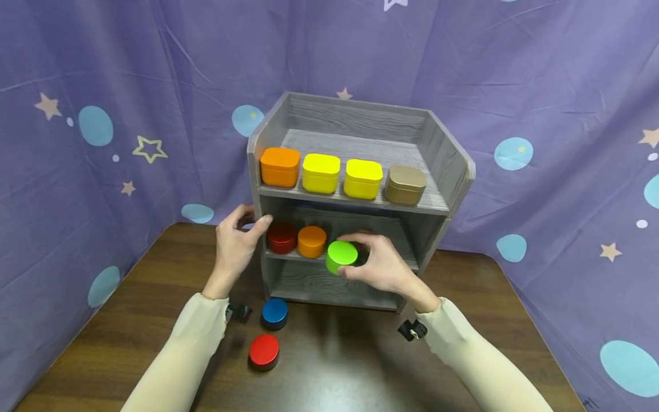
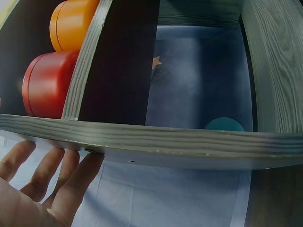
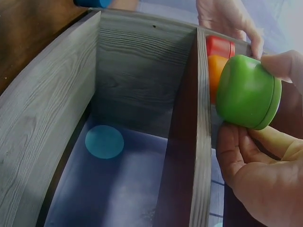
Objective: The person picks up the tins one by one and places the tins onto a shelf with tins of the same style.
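My right hand (image 1: 383, 264) pinches a bright green round tin (image 1: 342, 255) between thumb and fingers, at the front of the grey wooden shelf unit's (image 1: 329, 203) middle level. In the right wrist view the green tin (image 3: 246, 92) overlaps the shelf board's front edge. Left of it, an orange round tin (image 1: 312, 242) and a dark red round tin (image 1: 281, 238) stand side by side on that level. My left hand (image 1: 237, 243) grips the unit's left side panel, thumb over the front edge; in the left wrist view its fingers (image 2: 78, 182) touch the outer face.
On the top level stand an orange box (image 1: 280, 167), two yellow boxes (image 1: 321, 173) and a bronze box (image 1: 405, 185), all with rounded corners. A blue round tin (image 1: 274, 313) and a red round tin (image 1: 264, 352) lie on the brown table (image 1: 360, 366). A purple curtain (image 1: 360, 51) hangs behind.
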{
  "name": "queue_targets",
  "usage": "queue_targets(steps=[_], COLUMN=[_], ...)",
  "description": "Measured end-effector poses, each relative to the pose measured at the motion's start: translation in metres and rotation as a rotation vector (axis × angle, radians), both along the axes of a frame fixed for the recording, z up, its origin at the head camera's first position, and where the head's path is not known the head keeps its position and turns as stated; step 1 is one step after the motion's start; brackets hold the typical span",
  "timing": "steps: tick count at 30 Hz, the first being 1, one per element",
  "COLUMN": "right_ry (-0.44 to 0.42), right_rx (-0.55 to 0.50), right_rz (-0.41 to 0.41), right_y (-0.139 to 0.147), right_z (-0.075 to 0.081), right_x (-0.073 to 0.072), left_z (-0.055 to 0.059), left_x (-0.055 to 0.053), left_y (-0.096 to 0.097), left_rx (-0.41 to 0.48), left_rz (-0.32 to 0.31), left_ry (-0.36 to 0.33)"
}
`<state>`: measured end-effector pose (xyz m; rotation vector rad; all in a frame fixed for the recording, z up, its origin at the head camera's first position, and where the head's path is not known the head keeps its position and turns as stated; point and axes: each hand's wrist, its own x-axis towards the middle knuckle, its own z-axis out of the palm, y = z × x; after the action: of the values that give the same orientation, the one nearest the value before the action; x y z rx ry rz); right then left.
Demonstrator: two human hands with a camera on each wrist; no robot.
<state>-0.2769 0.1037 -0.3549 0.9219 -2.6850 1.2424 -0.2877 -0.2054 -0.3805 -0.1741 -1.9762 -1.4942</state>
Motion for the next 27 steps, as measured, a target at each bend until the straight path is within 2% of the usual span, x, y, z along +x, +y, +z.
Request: queue_targets(steps=[11,27], right_ry=[-0.017,-0.079], right_rx=[0.014,0.028], right_rz=[-0.033,-0.056], right_y=[0.0,0.001], right_z=[0.001,-0.001], right_x=[-0.019,-0.029], left_z=[-0.001,0.0], left_x=[-0.001,0.0], left_y=[0.0,0.001], left_rx=[-0.002,-0.004], left_rz=[-0.001,0.006], left_ry=[0.004,0.004])
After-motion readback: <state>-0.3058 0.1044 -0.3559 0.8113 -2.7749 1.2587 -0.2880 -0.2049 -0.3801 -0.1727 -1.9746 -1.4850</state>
